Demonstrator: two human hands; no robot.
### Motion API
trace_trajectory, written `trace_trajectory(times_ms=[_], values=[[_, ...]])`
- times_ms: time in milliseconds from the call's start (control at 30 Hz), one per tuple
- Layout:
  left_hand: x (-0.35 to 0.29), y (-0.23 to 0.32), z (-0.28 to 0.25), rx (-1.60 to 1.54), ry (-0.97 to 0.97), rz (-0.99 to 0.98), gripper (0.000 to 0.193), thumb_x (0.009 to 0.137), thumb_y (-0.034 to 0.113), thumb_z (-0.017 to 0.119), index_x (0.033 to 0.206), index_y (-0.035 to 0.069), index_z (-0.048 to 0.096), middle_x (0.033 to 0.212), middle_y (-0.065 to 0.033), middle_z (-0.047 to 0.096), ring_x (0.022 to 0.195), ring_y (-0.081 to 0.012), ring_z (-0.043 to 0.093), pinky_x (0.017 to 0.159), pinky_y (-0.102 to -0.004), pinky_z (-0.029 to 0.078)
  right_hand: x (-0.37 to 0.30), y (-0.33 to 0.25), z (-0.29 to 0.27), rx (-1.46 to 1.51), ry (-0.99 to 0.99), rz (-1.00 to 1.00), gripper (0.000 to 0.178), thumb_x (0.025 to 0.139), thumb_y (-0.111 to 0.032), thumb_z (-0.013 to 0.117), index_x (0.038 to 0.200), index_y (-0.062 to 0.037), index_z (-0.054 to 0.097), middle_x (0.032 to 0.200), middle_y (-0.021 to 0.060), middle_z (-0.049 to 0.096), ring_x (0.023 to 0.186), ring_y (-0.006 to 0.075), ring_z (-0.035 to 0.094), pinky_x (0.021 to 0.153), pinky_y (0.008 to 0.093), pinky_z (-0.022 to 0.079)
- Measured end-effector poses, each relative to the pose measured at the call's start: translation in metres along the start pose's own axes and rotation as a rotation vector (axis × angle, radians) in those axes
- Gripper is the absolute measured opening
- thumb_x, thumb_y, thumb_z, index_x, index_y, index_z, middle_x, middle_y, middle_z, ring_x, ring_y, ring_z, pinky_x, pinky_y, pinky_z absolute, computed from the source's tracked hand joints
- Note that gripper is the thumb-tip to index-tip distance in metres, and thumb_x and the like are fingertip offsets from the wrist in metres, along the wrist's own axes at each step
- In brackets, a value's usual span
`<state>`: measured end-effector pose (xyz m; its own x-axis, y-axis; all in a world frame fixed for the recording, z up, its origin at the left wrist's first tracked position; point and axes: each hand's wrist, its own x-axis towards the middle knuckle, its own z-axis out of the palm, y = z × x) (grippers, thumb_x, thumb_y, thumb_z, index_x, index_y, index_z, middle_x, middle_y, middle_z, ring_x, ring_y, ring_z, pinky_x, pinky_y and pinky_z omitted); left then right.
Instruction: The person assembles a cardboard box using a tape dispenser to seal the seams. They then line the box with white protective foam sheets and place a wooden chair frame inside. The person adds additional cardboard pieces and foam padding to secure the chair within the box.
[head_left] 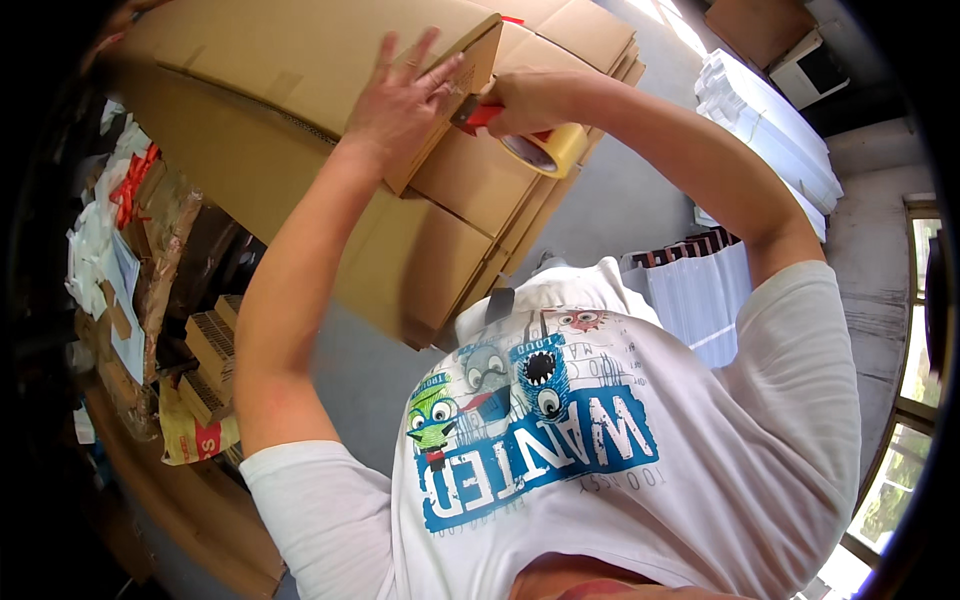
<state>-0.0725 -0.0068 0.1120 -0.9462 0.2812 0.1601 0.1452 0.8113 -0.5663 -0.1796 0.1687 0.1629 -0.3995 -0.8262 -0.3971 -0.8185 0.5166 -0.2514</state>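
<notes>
My right hand (520, 100) is closed round a red tape dispenser (477, 113) that carries a roll of yellowish packing tape (548, 152). The dispenser's front end is close to the upright edge of a brown cardboard box (440, 135). Against the same box, my left hand (395, 105) lies with its fingers spread, holding nothing. That box sits on a stack of flat cardboard cartons (455, 235). Where the tape's loose end is, I cannot make out.
Large cardboard sheets (280, 60) stretch across the far left. White stacked panels (770, 130) stand at the right, with white sheeting (690, 295) nearer me. Cardboard pieces (212, 345) and plastic scraps (105, 240) are piled on the left. Grey floor (625, 170) shows beyond the stack.
</notes>
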Motion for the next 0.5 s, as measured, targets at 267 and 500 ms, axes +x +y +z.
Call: trace_trajectory(times_ms=[267, 500], values=[[-0.008, 0.065, 0.037, 0.387, -0.417, 0.244, 0.054, 0.09, 0.023, 0.045, 0.137, -0.004, 0.046, 0.154, -0.0204, 0.026, 0.145, -0.0378, 0.014, 0.118, -0.0536, 0.002, 0.006, 0.031, -0.015, -0.306, -0.309, -0.055, 0.048, 0.068, -0.031, 0.067, 0.111, -0.0106, 0.069, 0.085, 0.0114, 0.07, 0.079, 0.0249, 0.066, 0.069, 0.0386, 0.053], [0.101, 0.041, -0.02, -0.659, 0.308, -0.24, 0.028, 0.08, 0.025, 0.07, 0.106, 0.016, 0.067, 0.074, -0.005, 0.056, 0.071, -0.0236, 0.059, 0.068, -0.0385, 0.05, 0.029, 0.233, 0.007, 1.102, -0.069, 0.107, 0.052, 0.083, -0.027, 0.062, 0.129, -0.0041, 0.058, 0.101, 0.0053, 0.067, 0.08, 0.0098, 0.063, 0.065, 0.0252, 0.053]])
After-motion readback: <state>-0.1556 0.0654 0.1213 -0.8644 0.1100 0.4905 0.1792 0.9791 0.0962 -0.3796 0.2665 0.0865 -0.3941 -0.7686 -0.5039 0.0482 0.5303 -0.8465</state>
